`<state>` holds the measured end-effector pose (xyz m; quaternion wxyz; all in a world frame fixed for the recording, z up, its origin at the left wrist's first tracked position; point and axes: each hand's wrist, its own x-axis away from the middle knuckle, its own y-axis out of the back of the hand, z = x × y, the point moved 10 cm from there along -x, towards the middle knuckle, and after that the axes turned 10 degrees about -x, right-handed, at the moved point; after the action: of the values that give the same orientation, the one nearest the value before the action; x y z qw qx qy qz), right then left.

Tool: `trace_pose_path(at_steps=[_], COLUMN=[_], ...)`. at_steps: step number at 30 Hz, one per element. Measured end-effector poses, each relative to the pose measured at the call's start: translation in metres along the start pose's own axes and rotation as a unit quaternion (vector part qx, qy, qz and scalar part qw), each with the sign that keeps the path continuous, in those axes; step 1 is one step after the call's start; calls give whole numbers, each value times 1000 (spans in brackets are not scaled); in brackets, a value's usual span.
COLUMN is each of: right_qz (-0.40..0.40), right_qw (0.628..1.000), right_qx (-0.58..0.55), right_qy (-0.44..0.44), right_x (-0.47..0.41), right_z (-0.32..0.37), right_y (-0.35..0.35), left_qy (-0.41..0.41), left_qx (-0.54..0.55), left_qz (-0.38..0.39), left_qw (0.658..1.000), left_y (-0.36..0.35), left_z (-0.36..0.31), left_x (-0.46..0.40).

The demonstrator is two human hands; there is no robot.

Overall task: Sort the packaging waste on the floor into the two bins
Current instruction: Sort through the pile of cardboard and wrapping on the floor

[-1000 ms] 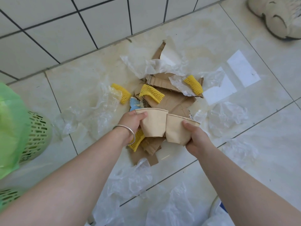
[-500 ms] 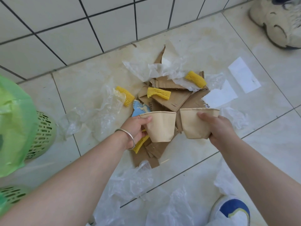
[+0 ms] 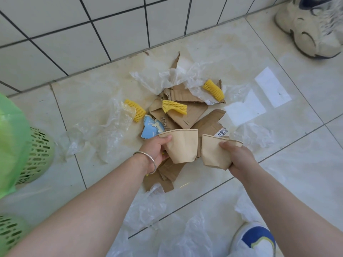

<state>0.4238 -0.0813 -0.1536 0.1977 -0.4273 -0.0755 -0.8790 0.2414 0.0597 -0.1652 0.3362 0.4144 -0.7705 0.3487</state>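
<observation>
The glossy beige floor (image 3: 213, 52) carries crumpled clear plastic film (image 3: 104, 127) at 9 o'clock and torn corrugated cardboard (image 3: 189, 115) at centre; one piece bears a small white label (image 3: 221, 132), too small to read. Two perforated green bins (image 3: 39, 154) with green liners stand at 8 o'clock. Three ribbed yellow foam nets (image 3: 174, 106) lie on and beside the cardboard. The left hand (image 3: 156, 150), wrist in a metal bangle (image 3: 149, 160), grips a tan paper cup (image 3: 182, 145), thumb on its rim. Just beside it, the right hand (image 3: 239, 157) grips a second, crumpled cup (image 3: 212, 151), fingers wrapped underneath.
</observation>
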Motion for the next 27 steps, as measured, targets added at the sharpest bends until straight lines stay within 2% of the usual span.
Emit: trace_pose_path(at_steps=[7, 12, 16, 20, 23, 25, 27], right_qz=[99, 177, 216, 194, 150, 104, 61], right_qw=[992, 978, 958, 955, 967, 978, 987], right_qx=[78, 89, 157, 189, 182, 160, 125], right_qy=[-5, -64, -108, -117, -101, -88, -85], right_x=[2, 13, 24, 31, 34, 32, 30], right_z=[9, -11, -39, -71, -90, -97, -100], right_y=[7, 1, -14, -22, -26, -26, -24], left_qy=[0, 24, 27, 6, -32, -43, -51], left_qx=[-58, -96, -163, -273, -418, -448, -443], left_qz=[-6, 15, 27, -7, -44, -79, -114], left_qw=[998, 995, 986, 962, 907, 889, 888], left_y=[3, -4, -2, 23, 40, 50, 58], left_z=[3, 13, 16, 22, 20, 16, 10], left_x=[-5, -1, 6, 13, 16, 15, 14])
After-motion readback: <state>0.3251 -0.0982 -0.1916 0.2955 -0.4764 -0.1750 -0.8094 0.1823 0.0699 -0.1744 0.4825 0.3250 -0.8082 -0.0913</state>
